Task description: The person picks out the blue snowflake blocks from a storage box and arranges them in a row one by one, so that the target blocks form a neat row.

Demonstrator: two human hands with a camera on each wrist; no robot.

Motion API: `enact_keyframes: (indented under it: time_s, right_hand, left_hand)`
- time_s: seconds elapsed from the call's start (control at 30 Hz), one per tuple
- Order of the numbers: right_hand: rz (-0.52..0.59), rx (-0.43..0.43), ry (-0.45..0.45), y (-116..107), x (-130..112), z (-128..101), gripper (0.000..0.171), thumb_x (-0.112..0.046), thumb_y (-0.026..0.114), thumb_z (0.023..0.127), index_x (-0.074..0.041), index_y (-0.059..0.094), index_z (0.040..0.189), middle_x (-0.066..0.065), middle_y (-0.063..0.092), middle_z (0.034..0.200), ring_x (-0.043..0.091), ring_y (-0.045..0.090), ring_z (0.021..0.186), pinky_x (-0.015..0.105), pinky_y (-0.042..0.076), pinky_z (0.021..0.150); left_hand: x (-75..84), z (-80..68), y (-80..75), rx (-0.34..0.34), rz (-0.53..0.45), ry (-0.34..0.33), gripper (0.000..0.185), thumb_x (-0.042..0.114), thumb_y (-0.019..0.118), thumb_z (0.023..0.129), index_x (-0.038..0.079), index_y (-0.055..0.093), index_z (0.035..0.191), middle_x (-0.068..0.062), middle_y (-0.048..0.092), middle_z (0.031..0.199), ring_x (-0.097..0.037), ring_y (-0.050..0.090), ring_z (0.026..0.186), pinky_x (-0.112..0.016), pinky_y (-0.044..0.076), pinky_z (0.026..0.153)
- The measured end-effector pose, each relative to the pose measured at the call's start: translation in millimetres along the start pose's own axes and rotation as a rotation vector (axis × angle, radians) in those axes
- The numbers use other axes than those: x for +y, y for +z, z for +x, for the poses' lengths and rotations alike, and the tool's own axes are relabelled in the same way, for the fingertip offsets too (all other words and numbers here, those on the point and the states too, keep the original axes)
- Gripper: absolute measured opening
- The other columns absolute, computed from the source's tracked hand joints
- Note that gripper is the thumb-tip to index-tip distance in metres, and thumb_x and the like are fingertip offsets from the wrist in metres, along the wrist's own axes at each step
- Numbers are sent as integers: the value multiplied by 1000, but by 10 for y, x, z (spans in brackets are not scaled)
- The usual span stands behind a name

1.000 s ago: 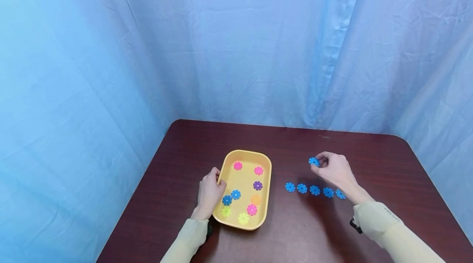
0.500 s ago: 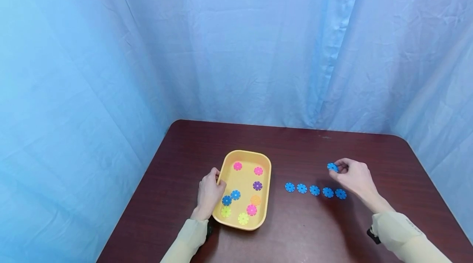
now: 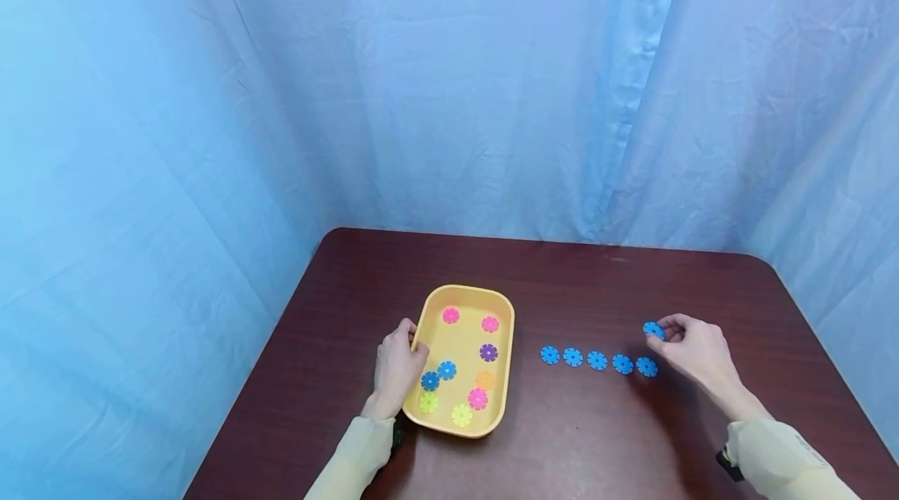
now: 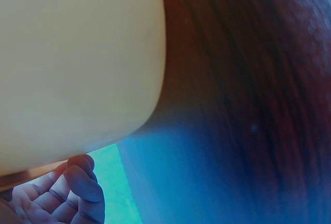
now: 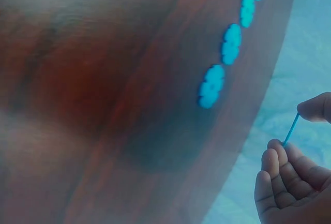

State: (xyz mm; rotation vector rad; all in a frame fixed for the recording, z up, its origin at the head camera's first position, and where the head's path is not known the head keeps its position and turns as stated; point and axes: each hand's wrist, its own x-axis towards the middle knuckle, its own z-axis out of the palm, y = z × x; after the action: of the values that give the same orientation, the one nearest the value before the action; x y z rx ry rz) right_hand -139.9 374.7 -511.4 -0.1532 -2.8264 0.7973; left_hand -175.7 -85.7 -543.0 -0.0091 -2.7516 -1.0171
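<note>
Above the reddish-brown table, pinched between thumb and fingers of the right hand: one blue notched disc.
Raised near the right end of a row of five flat-lying blue discs; to the left, gripped at the rim by the left hand, one yellow tray containing three pink discs, two blue discs, two yellow-green discs, one purple disc, one orange disc.
</note>
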Motion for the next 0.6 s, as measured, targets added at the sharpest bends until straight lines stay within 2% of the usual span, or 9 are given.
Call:
enact_keyframes:
  time_s: [0.23, 0.6]
  right_hand:
    - [-14, 0, 54, 86, 170, -87, 44, -41, 70, 73, -2, 63, 93, 4, 62, 75, 17, 56, 65, 38, 46, 61]
    - [-59, -7, 93, 124, 370, -186, 46, -45, 69, 72, -3, 63, 90, 0, 60, 70, 14, 53, 63, 32, 40, 57]
  left_hand:
    - [-13, -3, 17, -4, 3, -2, 12, 11, 61, 75, 12, 55, 86, 4, 53, 67, -10, 48, 52, -25, 40, 50]
    - [-16, 7, 16, -2, -3, 1, 12, 10, 60, 75, 12, 55, 86, 4, 53, 67, -9, 48, 51, -25, 40, 49]
